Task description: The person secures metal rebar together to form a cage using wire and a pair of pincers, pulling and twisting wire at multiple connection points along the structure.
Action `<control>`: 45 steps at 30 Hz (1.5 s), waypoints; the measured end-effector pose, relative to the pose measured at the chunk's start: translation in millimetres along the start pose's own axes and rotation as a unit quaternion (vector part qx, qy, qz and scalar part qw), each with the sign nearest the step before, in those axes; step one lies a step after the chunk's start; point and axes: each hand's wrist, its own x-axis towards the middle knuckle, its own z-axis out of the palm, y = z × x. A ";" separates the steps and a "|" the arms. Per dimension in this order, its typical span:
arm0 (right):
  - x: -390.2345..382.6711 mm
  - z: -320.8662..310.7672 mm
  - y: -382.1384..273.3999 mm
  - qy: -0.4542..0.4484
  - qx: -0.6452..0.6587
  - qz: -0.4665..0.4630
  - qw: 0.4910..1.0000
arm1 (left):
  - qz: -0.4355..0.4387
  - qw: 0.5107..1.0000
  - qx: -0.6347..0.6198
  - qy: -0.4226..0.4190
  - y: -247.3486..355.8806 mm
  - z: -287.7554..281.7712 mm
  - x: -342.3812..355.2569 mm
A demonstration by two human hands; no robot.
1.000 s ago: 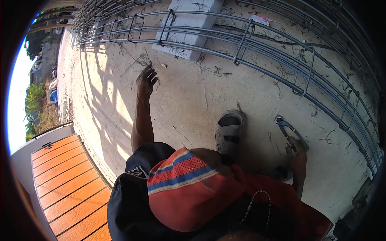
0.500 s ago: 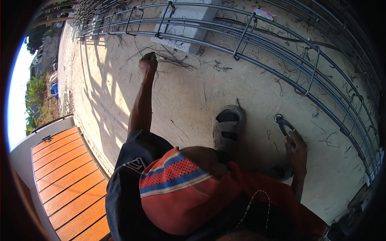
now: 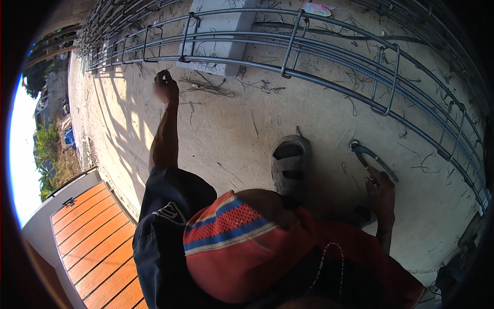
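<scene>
My left hand (image 3: 165, 87) reaches far forward at the left, over the concrete floor just short of the rebar cage. Its fingers are curled in a pinch; part of the hand is blurred, and what they hold cannot be made out. At the right, my right hand (image 3: 381, 193) is low over the floor, with bent fingers closed at the handles of dark pincers (image 3: 363, 150). The pincers' handles are spread, one running past my knuckles. Beside the left hand lies a loose bundle of thin tie wires (image 3: 210, 86).
A long rebar cage (image 3: 324, 85) with square stirrups curves across the front, above a pale block (image 3: 218, 38). Wire scraps litter the concrete floor (image 3: 231, 123). My sandalled foot (image 3: 289, 167) stands between my hands. An orange slatted panel (image 3: 98, 242) is at the lower left.
My left hand has moved left, away from the tie wire bundle. The view has turned slightly. My right hand remains by the pincers, whose far handle now shows more.
</scene>
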 end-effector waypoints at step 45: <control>15.8 -225.8 87.9 0.374 0.037 -0.316 0.871 | 0.568 0.715 -0.358 -0.195 590.3 -152.3 -237.3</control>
